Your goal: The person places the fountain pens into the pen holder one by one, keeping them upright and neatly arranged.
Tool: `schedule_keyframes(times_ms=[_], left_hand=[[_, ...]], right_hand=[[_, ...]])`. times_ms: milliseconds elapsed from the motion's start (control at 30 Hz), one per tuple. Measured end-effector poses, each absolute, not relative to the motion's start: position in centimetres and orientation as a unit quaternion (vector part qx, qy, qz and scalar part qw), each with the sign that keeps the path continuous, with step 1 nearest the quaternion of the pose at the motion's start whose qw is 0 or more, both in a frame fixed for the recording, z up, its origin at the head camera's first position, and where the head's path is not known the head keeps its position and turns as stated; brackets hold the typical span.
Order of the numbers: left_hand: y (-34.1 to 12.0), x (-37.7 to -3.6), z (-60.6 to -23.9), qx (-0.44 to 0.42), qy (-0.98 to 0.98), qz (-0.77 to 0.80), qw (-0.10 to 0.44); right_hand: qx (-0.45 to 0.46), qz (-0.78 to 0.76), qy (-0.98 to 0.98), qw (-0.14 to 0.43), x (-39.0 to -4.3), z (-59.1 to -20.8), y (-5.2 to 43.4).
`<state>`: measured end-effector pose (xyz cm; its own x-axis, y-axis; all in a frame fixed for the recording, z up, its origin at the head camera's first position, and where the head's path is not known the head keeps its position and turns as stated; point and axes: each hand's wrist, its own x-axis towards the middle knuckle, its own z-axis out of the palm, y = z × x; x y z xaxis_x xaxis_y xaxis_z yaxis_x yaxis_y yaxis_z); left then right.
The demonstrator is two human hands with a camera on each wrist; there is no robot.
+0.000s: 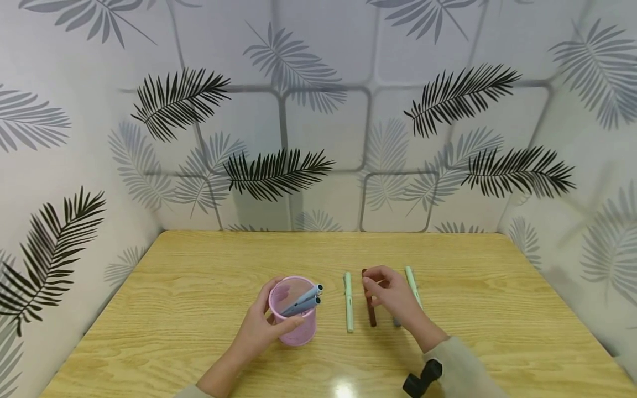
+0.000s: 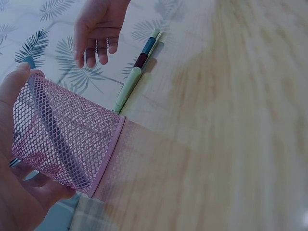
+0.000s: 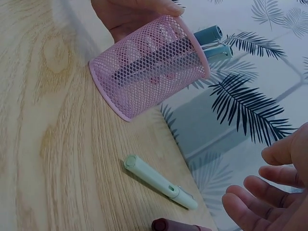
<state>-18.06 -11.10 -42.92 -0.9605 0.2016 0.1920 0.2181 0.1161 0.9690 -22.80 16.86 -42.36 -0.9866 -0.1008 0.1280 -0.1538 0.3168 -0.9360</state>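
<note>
Head view: your left hand [image 1: 259, 326] grips the pink mesh cup [image 1: 293, 312] at 6 o'clock on the table [image 1: 199, 287]; two blue pens [image 1: 304, 301] are in. Your right hand [image 1: 393, 296], fingers loosely spread, hovers over the brown pen [image 1: 370, 309]; green pens [image 1: 349, 301] remain at its 9 and 3 o'clock.

Left wrist view: the cup [image 2: 67, 134] is gripped.

Right wrist view: your fingers [image 3: 260, 207] hold nothing.

Pink mesh pen cup [image 1: 293, 318] — upright on the wooden table [image 1: 199, 287], gripped around its wall by the left hand [image 1: 259, 326]; two blue-grey pens [image 1: 303, 300] lean inside, caps over the rim. Just right of the cup: a pale green pen [image 1: 349, 301] lying flat, then a dark red pen [image 1: 370, 309] under the right hand's [image 1: 393, 296] fingertips — lengthwise, parallel.
</note>
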Motion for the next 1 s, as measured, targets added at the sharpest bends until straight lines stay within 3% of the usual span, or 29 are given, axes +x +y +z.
schedule_keyframes(times_ms=[1000], left_hand=[[-11.3, -18.1, -43.1, -0.155, -0.741, -0.653, 0.002]], right_hand=[[0.003, 0.538, -0.840, 0.070, -24.0, -42.8, 23.2]])
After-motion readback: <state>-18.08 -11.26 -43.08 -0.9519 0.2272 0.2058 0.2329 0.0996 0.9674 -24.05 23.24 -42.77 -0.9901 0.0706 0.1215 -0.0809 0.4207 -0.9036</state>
